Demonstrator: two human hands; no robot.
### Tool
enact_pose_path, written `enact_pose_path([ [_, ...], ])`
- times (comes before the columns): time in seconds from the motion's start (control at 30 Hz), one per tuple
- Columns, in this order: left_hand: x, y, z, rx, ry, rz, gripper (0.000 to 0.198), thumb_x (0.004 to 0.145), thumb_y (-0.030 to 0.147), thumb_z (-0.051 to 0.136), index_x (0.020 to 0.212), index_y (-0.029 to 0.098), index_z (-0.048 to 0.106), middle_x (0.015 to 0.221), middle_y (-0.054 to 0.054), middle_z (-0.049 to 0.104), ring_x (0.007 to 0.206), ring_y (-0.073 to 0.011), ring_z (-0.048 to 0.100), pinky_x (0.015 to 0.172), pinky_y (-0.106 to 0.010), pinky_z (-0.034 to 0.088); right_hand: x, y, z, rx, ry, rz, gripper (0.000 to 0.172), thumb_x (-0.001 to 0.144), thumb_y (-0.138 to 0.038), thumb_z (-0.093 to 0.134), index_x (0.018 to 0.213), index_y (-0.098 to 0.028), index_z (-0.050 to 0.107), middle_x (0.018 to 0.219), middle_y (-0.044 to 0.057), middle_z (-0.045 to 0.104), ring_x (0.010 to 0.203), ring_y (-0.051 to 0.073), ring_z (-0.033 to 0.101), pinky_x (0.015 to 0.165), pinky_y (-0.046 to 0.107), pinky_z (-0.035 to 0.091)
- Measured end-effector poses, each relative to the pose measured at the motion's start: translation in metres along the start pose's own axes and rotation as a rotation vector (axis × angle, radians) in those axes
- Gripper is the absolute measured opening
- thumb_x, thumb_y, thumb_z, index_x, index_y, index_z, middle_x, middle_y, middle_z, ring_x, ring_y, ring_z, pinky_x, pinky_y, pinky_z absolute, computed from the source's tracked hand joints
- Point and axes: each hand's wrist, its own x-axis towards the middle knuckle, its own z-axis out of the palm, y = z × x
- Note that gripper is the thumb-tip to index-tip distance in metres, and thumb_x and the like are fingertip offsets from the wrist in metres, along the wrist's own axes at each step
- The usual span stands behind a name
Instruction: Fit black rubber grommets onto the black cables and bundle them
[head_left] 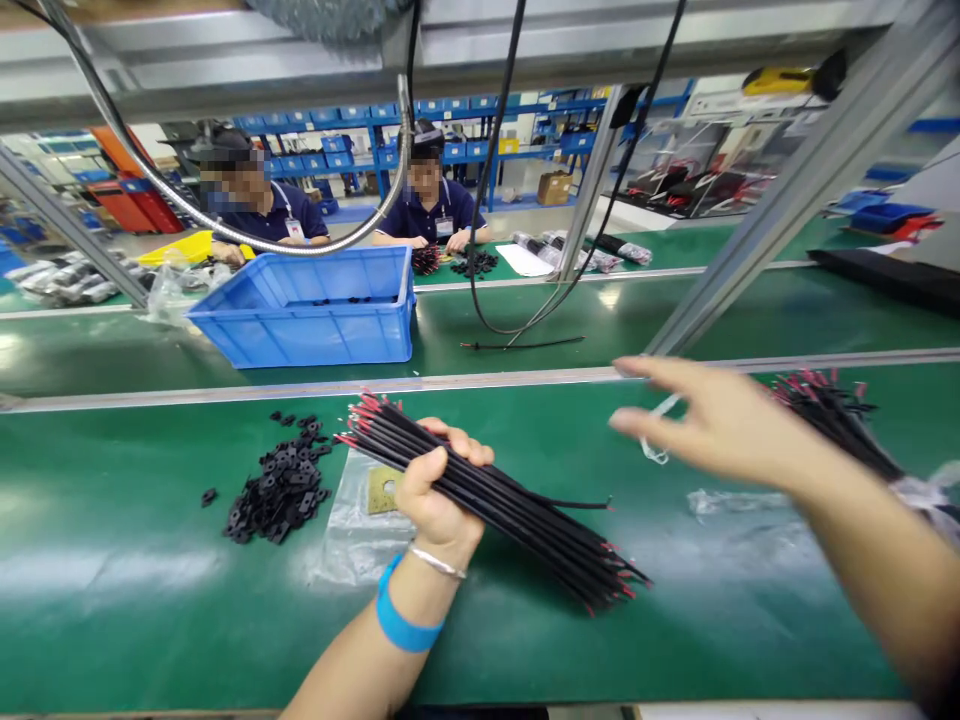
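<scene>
My left hand (442, 490) is closed round a bundle of black cables (517, 505) with red wire ends, held at a slant above the green bench. One cable sticks out of the bundle on its right side. To the right, my right hand (697, 410) is in the air, thumb and fingers spread apart. A thin white loop (655, 452) hangs at its thumb; I cannot tell whether it is a tie or a band. Left of the bundle lies a pile of small black plastic parts (277, 485). Under my left hand are a clear plastic bag (349, 535) and a yellowish square piece (381, 490).
Another cable bundle (840, 420) lies at the right beside clear plastic wrap (735, 503). A blue bin (322, 335) stands beyond the metal rail (480, 382). Hanging black cords (480, 200) and a slanted post (780, 190) are ahead. Two people sit opposite.
</scene>
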Motion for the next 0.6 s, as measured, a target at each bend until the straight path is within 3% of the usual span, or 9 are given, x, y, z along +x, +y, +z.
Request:
enact_pose_path([
  [0.07, -0.008, -0.016, 0.006, 0.001, 0.036, 0.013, 0.021, 0.059, 0.026, 0.065, 0.078, 0.022, 0.057, 0.058, 0.003, 0.054, 0.054, -0.0125, 0.053, 0.062, -0.030, 0.045, -0.023, -0.039, 0.042, 0.155, -0.294, -0.172, 0.101, 0.057, -0.051, 0.081, 0.142, -0.014, 0.040, 0.139, 0.018, 0.050, 0.121, 0.038, 0.052, 0.095, 0.047, 0.046],
  [0.1, -0.011, -0.023, 0.008, -0.013, 0.057, 0.011, 0.021, 0.060, 0.027, 0.065, 0.078, 0.023, 0.057, 0.059, 0.004, 0.054, 0.055, -0.0129, 0.053, 0.064, -0.031, 0.046, -0.032, -0.054, 0.058, 0.230, -0.370, -0.201, 0.106, 0.056, -0.044, 0.081, 0.145, -0.014, 0.031, 0.138, 0.018, 0.051, 0.117, 0.036, 0.056, 0.090, 0.043, 0.049],
  [0.13, -0.014, -0.027, 0.008, -0.027, 0.073, 0.006, 0.020, 0.060, 0.028, 0.065, 0.079, 0.023, 0.057, 0.060, 0.004, 0.054, 0.056, -0.0134, 0.054, 0.067, -0.033, 0.047, -0.040, -0.065, 0.069, 0.288, -0.427, -0.178, 0.098, 0.064, -0.034, 0.076, 0.146, -0.017, 0.026, 0.128, 0.015, 0.060, 0.104, 0.031, 0.064, 0.080, 0.037, 0.053],
  [0.2, -0.020, -0.028, 0.002, -0.030, 0.087, -0.015, 0.021, 0.061, 0.028, 0.066, 0.080, 0.023, 0.058, 0.065, 0.003, 0.058, 0.066, -0.0164, 0.060, 0.079, -0.037, 0.048, -0.047, -0.073, 0.081, 0.305, -0.508, -0.187, 0.074, 0.072, -0.017, 0.059, 0.140, -0.021, 0.032, 0.107, 0.008, 0.069, 0.085, 0.024, 0.069, 0.067, 0.029, 0.050],
  [0.3, -0.038, -0.011, -0.025, 0.143, 0.055, -0.201, 0.032, 0.059, 0.021, 0.074, 0.089, 0.020, 0.065, 0.091, -0.004, 0.069, 0.099, -0.0237, 0.062, 0.100, -0.041, 0.039, -0.046, -0.059, 0.086, 0.122, -0.553, -0.268, 0.057, 0.066, -0.008, 0.050, 0.119, -0.025, 0.048, 0.091, 0.004, 0.069, 0.075, 0.023, 0.067, 0.060, 0.028, 0.044],
  [0.43, -0.070, 0.031, -0.080, 0.537, -0.065, -0.668, 0.051, 0.059, 0.021, 0.084, 0.107, 0.016, 0.067, 0.113, -0.013, 0.066, 0.114, -0.0298, 0.057, 0.102, -0.045, 0.036, -0.053, -0.034, 0.106, -0.121, -0.610, -0.350, 0.051, 0.061, -0.007, 0.049, 0.109, -0.023, 0.050, 0.094, 0.006, 0.068, 0.083, 0.027, 0.067, 0.064, 0.032, 0.046],
  [0.53, -0.085, 0.055, -0.111, 0.602, -0.012, -0.724, 0.053, 0.063, 0.026, 0.084, 0.112, 0.020, 0.065, 0.128, -0.015, 0.059, 0.116, -0.0291, 0.058, 0.100, -0.044, 0.040, -0.067, -0.022, 0.125, -0.176, -0.646, -0.372, 0.053, 0.062, -0.007, 0.048, 0.114, -0.021, 0.049, 0.102, 0.009, 0.068, 0.090, 0.028, 0.067, 0.071, 0.036, 0.050],
  [0.6, -0.089, 0.064, -0.121, 0.631, 0.002, -0.714, 0.051, 0.067, 0.028, 0.083, 0.114, 0.022, 0.065, 0.126, -0.014, 0.061, 0.111, -0.0258, 0.062, 0.097, -0.042, 0.043, -0.075, -0.012, 0.130, -0.197, -0.628, -0.370, 0.054, 0.064, -0.008, 0.049, 0.116, -0.022, 0.048, 0.106, 0.009, 0.067, 0.092, 0.028, 0.067, 0.073, 0.037, 0.051],
])
